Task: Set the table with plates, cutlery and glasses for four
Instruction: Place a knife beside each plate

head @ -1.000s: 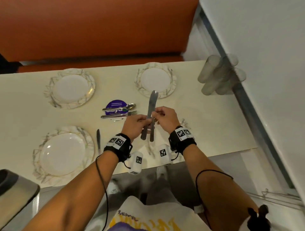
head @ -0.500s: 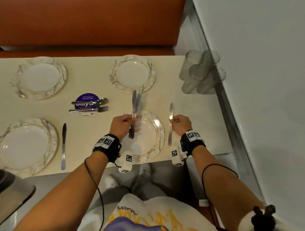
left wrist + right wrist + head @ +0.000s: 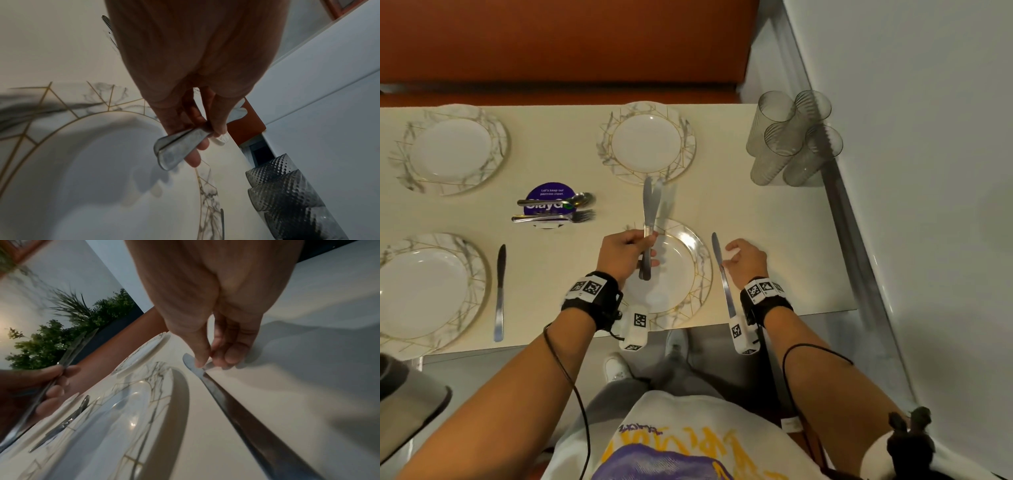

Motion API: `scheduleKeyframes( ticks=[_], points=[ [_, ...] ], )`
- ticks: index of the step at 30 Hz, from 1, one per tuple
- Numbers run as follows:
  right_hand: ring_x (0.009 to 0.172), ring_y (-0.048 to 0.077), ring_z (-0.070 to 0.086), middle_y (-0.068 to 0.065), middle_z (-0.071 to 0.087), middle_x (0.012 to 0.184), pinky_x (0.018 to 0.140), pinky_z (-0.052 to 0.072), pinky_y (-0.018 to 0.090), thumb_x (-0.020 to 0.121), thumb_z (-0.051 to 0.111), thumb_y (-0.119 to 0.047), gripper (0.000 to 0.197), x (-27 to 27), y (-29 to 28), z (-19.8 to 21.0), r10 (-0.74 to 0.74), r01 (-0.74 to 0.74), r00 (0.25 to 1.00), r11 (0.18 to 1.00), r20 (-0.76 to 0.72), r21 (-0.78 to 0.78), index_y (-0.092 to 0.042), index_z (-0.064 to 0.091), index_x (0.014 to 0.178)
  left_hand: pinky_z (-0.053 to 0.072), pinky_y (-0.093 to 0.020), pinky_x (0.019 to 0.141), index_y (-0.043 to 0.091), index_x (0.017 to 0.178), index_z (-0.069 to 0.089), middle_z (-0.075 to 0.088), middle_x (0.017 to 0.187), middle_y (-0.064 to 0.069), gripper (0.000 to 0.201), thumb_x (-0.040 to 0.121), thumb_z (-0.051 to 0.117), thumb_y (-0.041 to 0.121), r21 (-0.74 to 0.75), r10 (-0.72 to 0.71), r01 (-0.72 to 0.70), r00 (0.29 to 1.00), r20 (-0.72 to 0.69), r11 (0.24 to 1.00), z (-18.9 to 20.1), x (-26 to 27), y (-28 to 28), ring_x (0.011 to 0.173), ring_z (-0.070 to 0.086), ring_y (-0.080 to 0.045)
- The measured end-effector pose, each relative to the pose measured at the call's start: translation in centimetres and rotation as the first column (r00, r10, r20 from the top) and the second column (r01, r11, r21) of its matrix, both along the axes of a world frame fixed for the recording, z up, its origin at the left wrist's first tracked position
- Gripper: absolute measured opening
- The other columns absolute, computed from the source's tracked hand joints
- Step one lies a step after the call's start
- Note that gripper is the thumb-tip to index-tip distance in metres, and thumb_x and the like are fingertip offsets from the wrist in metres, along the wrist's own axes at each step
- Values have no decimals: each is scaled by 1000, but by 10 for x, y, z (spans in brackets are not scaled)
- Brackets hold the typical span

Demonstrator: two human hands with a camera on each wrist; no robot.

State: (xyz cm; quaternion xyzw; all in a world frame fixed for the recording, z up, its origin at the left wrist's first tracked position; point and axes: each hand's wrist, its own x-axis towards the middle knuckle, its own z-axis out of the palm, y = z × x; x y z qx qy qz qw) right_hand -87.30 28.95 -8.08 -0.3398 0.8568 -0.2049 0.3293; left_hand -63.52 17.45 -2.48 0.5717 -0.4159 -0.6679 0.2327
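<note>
Four marbled plates are on the cream table: far left, far middle, near left and near right. My left hand hovers over the near right plate and grips two knives by their handles, blades pointing away. A third knife lies on the table right of that plate. My right hand pinches its blade with thumb and fingertips. Another knife lies right of the near left plate.
Spoons and forks lie on a purple coaster in the middle of the table. Several clear glasses stand bunched at the far right corner against a white wall. An orange bench runs along the far side.
My right hand took one knife from the bunch, carried it right and laid it beside the near right plate. The left hand keeps two knives over that plate.
</note>
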Motion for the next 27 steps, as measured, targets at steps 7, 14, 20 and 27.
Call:
scheduleKeyframes(
  ticks=[7, 14, 20, 27],
  points=[
    [107, 21, 58, 3, 44, 111, 94, 41, 16, 94, 62, 3, 56, -2, 10, -11, 267, -268, 963, 963, -43, -12, -24, 57, 143, 65, -37, 69, 1, 112, 77, 72, 90, -10, 22, 93, 76, 13, -5, -2, 2, 1000, -6, 1000, -3, 5, 4, 83, 70, -27],
    [92, 12, 53, 5, 43, 110, 65, 36, -6, 97, 60, 1, 52, 0, 7, -13, 234, -235, 971, 972, -48, -26, -23, 56, 144, 64, -35, 68, 1, 111, 77, 72, 93, -13, 21, 94, 76, 14, -14, -7, 7, 1000, 2, 1000, -2, 12, 5, 87, 72, -30],
    [104, 22, 57, 6, 45, 110, 89, 43, 18, 96, 62, -3, 54, 4, 7, -11, 224, -226, 972, 974, -64, -14, -24, 56, 145, 63, -32, 65, 2, 112, 77, 72, 94, -13, 21, 94, 75, 14, -17, -10, 10, 1000, -3, 1000, 3, 14, 4, 83, 71, -27],
    [97, 19, 54, 6, 46, 107, 90, 46, 21, 97, 62, -5, 54, 1, 7, -9, 239, -241, 969, 970, -69, -18, -27, 53, 146, 64, -34, 68, 4, 112, 77, 73, 96, -12, 20, 95, 74, 13, -11, -19, 19, 1000, 2, 1000, 2, 15, 3, 86, 71, -28]
  ],
)
